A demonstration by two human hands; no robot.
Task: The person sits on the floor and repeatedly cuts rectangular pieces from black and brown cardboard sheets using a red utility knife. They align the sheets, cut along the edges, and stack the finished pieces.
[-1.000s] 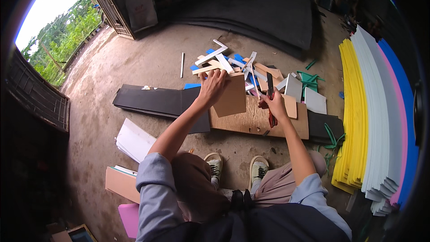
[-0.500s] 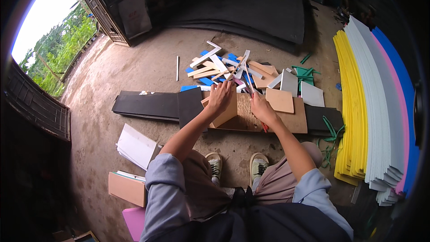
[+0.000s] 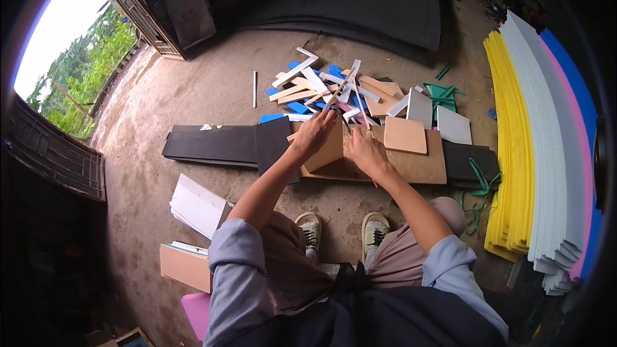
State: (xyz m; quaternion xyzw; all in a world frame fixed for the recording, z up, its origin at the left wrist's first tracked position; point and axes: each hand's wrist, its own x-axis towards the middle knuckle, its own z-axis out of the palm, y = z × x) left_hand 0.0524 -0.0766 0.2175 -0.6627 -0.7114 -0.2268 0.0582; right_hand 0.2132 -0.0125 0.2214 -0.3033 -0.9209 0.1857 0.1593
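My left hand (image 3: 313, 133) is closed around a tan foam sheet (image 3: 326, 154), tilted above a brown board (image 3: 418, 168). A narrow tan strip (image 3: 339, 93) rises from beside its fingertips. My right hand (image 3: 369, 151) grips what look like red-handled scissors (image 3: 376, 184); a bit of red shows below the fist and a dark blade points toward my left hand. Another thin tan strip (image 3: 362, 106) stands up just beyond the right fingers. Where blade and sheet meet is mostly hidden by my fingers. A square tan sheet (image 3: 405, 135) lies on the board, right of my right hand.
Foam offcuts (image 3: 302, 90) in white, tan and blue are heaped beyond the board. Black sheets (image 3: 212, 146) lie under its left side. White sheets (image 3: 199, 205) are stacked near left. Tall yellow sheets (image 3: 511, 154) stand at the right, near green straps (image 3: 477, 186).
My right hand has moved left, closer to my left hand, and the blade now points at the left fingertips. My left hand keeps hold of the sheet. The view has shifted slightly.
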